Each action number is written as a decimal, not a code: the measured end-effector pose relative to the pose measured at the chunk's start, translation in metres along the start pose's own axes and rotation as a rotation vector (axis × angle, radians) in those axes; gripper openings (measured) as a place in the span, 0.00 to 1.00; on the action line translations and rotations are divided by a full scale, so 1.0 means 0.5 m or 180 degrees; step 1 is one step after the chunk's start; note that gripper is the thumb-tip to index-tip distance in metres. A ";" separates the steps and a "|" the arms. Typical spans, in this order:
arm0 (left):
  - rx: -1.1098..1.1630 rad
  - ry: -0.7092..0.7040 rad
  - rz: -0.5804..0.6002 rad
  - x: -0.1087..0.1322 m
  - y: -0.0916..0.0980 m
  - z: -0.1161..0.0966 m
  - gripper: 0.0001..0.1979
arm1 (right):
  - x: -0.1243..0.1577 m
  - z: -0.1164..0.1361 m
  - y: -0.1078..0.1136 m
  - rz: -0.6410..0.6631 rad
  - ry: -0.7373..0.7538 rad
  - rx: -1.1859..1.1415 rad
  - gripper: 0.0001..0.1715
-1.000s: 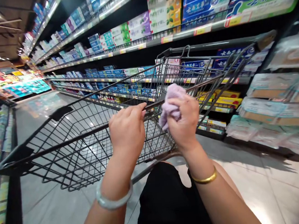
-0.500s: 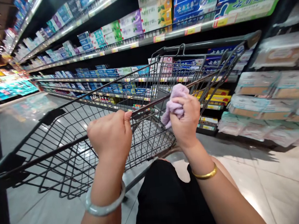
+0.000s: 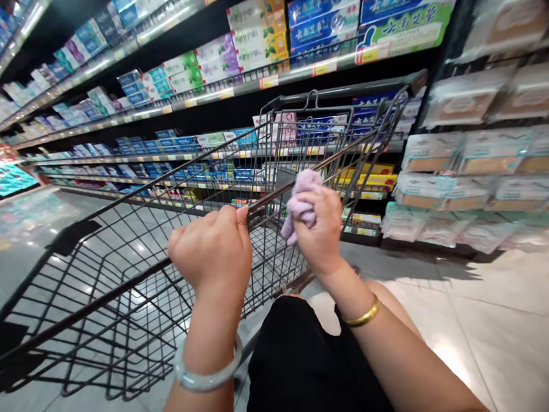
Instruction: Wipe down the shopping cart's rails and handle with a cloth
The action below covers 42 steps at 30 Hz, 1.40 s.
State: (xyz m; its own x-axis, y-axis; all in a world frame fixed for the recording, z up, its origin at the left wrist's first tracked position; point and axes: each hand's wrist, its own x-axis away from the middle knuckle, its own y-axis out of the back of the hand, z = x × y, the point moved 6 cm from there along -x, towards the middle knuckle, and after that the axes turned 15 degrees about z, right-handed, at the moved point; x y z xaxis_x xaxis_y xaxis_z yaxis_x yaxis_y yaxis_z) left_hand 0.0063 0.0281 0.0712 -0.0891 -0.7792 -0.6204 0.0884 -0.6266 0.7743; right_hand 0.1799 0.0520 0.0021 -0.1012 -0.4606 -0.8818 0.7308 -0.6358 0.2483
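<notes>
In front of me stands a dark wire shopping cart [image 3: 131, 279], its side rim running from lower left up to the right. My left hand [image 3: 213, 250] is closed around this rim near its middle, thumb pointing along the bar. Farther up the same rim, my right hand [image 3: 322, 227] clutches a crumpled lilac cloth [image 3: 303, 206] and presses it about the bar. Part of the cloth is hidden under the fingers. The cart's handle [image 3: 351, 90] lies beyond my right hand, at the upper right.
Shelves of boxed toothpaste [image 3: 325, 19] line the far side of the cart. Packaged goods [image 3: 485, 149] hang on a rack at the right. Grey tiled floor [image 3: 433, 320] spreads below, and my knees in black clothing [image 3: 293, 364] are close to the cart.
My right hand and the cloth have moved slightly left and down along the rim, nearer my left hand. The left hand keeps its hold. The view has turned a little right.
</notes>
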 end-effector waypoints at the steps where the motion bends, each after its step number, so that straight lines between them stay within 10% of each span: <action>1: -0.0018 -0.0009 0.0004 0.000 -0.001 -0.001 0.23 | 0.006 0.021 -0.011 0.0176 0.0171 -0.0018 0.18; 6: -0.0107 -0.0004 0.0087 -0.001 -0.002 0.003 0.24 | 0.034 0.079 -0.043 0.0784 0.1118 -0.0225 0.18; 12: -0.0096 0.0027 0.0128 0.003 -0.003 0.004 0.24 | 0.032 -0.043 0.003 0.0200 0.0057 -0.0134 0.16; 18: -0.0073 -0.0013 0.0041 0.007 -0.002 0.000 0.22 | 0.073 0.029 -0.048 0.1127 0.1029 -0.0157 0.23; 25: -0.0110 0.0024 -0.0143 0.013 -0.006 0.002 0.21 | 0.052 -0.095 0.016 0.0263 -0.0070 -0.0081 0.19; 32: -0.0093 0.0037 -0.0156 0.012 -0.009 -0.002 0.20 | 0.104 0.021 -0.057 0.1359 0.1064 -0.0328 0.18; 38: -0.0094 0.0008 -0.0163 0.014 -0.012 -0.001 0.20 | 0.072 -0.083 0.009 0.0746 0.0066 -0.0005 0.17; 42: -0.0080 0.0032 -0.0204 0.016 -0.012 -0.001 0.19 | 0.118 -0.032 -0.030 0.1248 0.0480 -0.0067 0.16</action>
State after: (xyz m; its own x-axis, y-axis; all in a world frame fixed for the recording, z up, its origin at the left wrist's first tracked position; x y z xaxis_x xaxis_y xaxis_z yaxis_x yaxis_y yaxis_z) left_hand 0.0054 0.0255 0.0615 -0.0854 -0.7375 -0.6700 0.1077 -0.6753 0.7296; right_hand 0.1739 0.0440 -0.0600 0.2861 -0.5685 -0.7714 0.7081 -0.4170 0.5699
